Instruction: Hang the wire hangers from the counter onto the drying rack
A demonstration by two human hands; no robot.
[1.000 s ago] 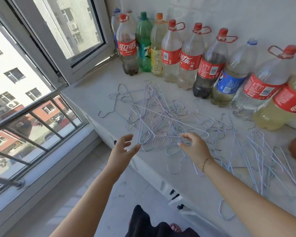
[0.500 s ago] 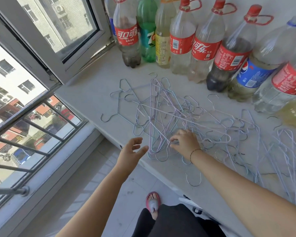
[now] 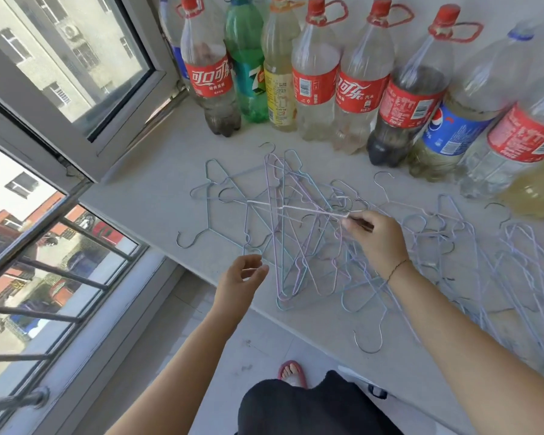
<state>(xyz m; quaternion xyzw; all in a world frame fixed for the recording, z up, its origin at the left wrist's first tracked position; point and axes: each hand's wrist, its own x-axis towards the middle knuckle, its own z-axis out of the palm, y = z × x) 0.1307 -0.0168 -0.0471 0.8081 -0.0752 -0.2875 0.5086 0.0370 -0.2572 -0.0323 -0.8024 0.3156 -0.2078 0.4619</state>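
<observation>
The tangled heap of thin pastel wire hangers (image 3: 296, 233) sprawled over the pale stone worktop (image 3: 157, 189) almost to its front edge, leaving bare surface only toward the open grey-framed window (image 3: 85, 127). My right hand (image 3: 377, 243) pinched one hanger's wire atop the heap; my left hand (image 3: 239, 284) hovered near the front edge, fingers apart, holding nothing. Along the back wall stood large clear plastic soda bottles (image 3: 314, 76), partly filled with cloudy, yellowish or dark liquid.
</observation>
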